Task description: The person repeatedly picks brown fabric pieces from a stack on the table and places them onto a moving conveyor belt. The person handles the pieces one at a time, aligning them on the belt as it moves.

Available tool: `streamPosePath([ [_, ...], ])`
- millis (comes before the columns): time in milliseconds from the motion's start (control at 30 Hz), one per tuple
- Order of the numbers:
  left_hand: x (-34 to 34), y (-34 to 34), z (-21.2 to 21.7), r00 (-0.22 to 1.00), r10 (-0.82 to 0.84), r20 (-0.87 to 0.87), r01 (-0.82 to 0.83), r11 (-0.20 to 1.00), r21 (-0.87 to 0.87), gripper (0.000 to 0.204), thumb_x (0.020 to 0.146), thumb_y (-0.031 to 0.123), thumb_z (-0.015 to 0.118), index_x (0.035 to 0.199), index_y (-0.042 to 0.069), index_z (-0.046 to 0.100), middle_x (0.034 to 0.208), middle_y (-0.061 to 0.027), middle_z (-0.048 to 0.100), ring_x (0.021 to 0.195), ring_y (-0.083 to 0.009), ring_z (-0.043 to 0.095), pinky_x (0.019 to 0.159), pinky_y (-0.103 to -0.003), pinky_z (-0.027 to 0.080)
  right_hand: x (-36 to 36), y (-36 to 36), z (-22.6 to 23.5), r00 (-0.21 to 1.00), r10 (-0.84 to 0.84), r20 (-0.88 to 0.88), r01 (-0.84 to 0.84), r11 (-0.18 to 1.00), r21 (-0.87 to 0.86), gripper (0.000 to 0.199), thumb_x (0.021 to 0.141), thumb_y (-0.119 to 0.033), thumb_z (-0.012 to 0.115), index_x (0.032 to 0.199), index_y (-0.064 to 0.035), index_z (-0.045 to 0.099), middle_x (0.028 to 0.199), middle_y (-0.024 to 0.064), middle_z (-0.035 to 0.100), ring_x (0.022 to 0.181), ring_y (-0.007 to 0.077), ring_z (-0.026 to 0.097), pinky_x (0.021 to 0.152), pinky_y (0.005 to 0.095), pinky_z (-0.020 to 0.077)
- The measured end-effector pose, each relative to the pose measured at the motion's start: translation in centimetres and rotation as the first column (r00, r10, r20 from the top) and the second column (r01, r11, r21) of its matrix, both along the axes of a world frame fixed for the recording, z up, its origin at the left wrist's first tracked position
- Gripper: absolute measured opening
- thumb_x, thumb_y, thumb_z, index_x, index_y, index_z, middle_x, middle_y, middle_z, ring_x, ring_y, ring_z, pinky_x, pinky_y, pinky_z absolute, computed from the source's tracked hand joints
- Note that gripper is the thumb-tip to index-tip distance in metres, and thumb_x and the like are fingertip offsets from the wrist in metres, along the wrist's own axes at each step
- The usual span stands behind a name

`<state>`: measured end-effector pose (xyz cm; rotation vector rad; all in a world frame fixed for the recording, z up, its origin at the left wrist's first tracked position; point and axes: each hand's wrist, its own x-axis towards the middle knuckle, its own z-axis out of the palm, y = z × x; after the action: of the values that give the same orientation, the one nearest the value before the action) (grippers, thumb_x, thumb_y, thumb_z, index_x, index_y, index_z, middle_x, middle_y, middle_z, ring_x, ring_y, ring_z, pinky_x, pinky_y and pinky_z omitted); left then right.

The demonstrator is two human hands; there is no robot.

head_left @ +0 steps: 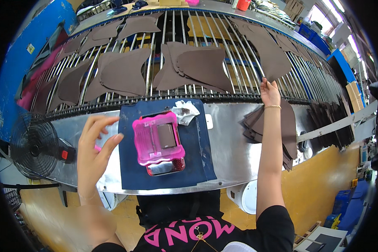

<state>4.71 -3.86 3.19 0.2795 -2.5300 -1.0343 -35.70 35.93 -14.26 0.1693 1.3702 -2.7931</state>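
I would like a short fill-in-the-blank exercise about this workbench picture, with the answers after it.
1. The right hand holds a ____ leather piece at the roller rack.
2. The pink tray lies on a dark ____ mat.
3. A black ____ stands at the bench's left end.
4. The left hand hovers to the ____ of the tray.

Answers: brown; blue; fan; left

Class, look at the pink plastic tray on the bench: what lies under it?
The pink tray rests on a dark blue mat, with a metal container poking out beneath. The container's contents are hidden.
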Motion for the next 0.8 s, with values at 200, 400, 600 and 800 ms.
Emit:
streamPosePath([
  [200,4.5,-3.0,-2.6,0.986,0.166,0.006,-0.166,0.980,0.107,0.029,0.080,0.005,0.064,0.109,0.002,0.061,0.095,-0.0061,0.054,0.082,-0.0147,0.050,0.075,-0.026,0.040,-5.6,-5.0,-4.4,0.974,-0.105,0.202,0.107,0.994,-0.001,0.034,0.091,0.007,0.033,0.117,-0.0087,0.048,0.103,0.0095,0.060,0.083,0.0211,0.063,0.068,0.0345,0.0532],
  [400,5.1,-3.7,-3.9,0.973,0.231,0.028,-0.232,0.949,0.212,0.028,0.082,0.006,0.064,0.110,0.002,0.061,0.093,-0.0048,0.054,0.081,-0.0132,0.049,0.074,-0.025,0.040,-7.1,-4.1,-6.7,0.960,-0.036,0.278,0.044,0.999,-0.024,0.029,0.096,0.001,0.031,0.117,-0.0064,0.050,0.108,0.0101,0.059,0.091,0.0194,0.062,0.074,0.0328,0.0533],
  [600,4.1,-3.3,-4.2,0.985,0.162,0.061,-0.171,0.962,0.210,0.029,0.082,0.008,0.066,0.110,0.002,0.061,0.091,-0.0051,0.055,0.077,-0.0127,0.049,0.071,-0.025,0.041,-5.6,-4.2,-5.8,0.954,-0.007,0.299,0.021,0.999,-0.043,0.021,0.097,0.001,0.035,0.111,-0.0010,0.050,0.106,0.0138,0.061,0.094,0.0220,0.063,0.078,0.0333,0.0554],
  [800,2.9,-2.5,-4.2,0.995,0.091,0.045,-0.097,0.981,0.170,0.032,0.081,0.008,0.067,0.111,0.001,0.060,0.090,-0.0061,0.056,0.074,-0.0128,0.049,0.068,-0.026,0.041,-4.8,-3.5,-4.9,0.961,0.082,0.264,-0.107,0.991,0.082,0.017,0.096,-0.002,0.040,0.109,0.0006,0.051,0.103,0.0147,0.063,0.092,0.0219,0.064,0.075,0.0318,0.0556],
])
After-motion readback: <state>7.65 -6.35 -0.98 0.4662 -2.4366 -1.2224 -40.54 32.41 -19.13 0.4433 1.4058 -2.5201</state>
